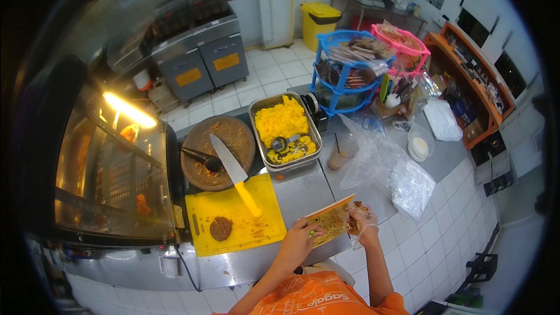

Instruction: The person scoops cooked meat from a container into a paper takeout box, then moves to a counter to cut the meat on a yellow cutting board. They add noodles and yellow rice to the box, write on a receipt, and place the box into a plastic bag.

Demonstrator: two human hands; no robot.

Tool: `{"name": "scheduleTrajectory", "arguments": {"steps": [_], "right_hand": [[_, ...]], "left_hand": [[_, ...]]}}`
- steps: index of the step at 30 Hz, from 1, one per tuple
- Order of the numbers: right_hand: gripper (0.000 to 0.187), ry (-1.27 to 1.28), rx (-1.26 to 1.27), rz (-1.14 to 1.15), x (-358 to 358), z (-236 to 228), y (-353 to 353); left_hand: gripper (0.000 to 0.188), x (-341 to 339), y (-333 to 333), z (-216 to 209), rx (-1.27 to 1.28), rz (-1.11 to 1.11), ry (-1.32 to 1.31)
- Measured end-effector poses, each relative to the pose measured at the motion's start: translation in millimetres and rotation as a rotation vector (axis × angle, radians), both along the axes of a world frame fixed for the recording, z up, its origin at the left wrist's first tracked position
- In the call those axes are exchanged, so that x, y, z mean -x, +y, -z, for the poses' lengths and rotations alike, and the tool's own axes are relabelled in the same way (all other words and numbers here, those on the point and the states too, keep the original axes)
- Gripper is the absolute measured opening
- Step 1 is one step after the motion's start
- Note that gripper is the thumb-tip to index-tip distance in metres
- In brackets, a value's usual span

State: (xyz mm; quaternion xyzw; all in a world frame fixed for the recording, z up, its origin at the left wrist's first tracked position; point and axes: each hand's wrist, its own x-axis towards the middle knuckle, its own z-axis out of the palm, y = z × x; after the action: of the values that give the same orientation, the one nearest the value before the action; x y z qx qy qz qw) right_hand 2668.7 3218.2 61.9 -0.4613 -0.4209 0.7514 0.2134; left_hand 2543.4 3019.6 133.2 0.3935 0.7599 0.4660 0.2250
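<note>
My left hand point(301, 238) grips the near left side of a paper food box point(333, 206), held tilted over the counter's front edge. Inside the box lies a pale bed of noodles or rice point(330, 226); which of the two, I cannot tell. My right hand point(366, 223), in a clear plastic glove, holds a reddish-brown piece of cooked meat point(353, 219) at the box's right end. To the left, a round brown patty point(221, 228) rests on a yellow cutting board point(262, 227). A knife point(230, 162) with a yellow handle lies across the board and a stone mortar point(198, 129).
A dark pestle point(201, 158) sits in the mortar. Beside it stands a steel pan point(318, 140) of yellow crumbly food with a ladle. A drink cup point(341, 153), plastic bags point(412, 186) and a blue tiered rack point(326, 91) occupy the right. At left is a lit glass display case point(111, 181).
</note>
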Motion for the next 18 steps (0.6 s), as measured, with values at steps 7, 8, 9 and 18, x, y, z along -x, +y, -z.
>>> {"name": "scheduleTrajectory", "arguments": {"steps": [7,8,9,18], "right_hand": [[0.039,0.049,0.201,-0.274,-1.2,-52.2,13.0],[0.038,0.079,0.27,-0.316,-2.9,-64.4,15.8],[0.037,0.056,0.322,-0.324,-2.5,-76.9,17.7],[0.054,0.052,0.084,-0.853,128.4,-124.3,0.8]], "left_hand": [[0.009,2.4,-4.1,7.6,-0.021,0.012,-0.001],[0.01,2.2,-4.9,9.1,-0.038,0.01,0.002],[0.01,2.1,-5.6,10.7,-0.039,0.015,0.009],[0.011,-3.5,-18.2,21.5,-0.061,0.017,-0.009]]}}
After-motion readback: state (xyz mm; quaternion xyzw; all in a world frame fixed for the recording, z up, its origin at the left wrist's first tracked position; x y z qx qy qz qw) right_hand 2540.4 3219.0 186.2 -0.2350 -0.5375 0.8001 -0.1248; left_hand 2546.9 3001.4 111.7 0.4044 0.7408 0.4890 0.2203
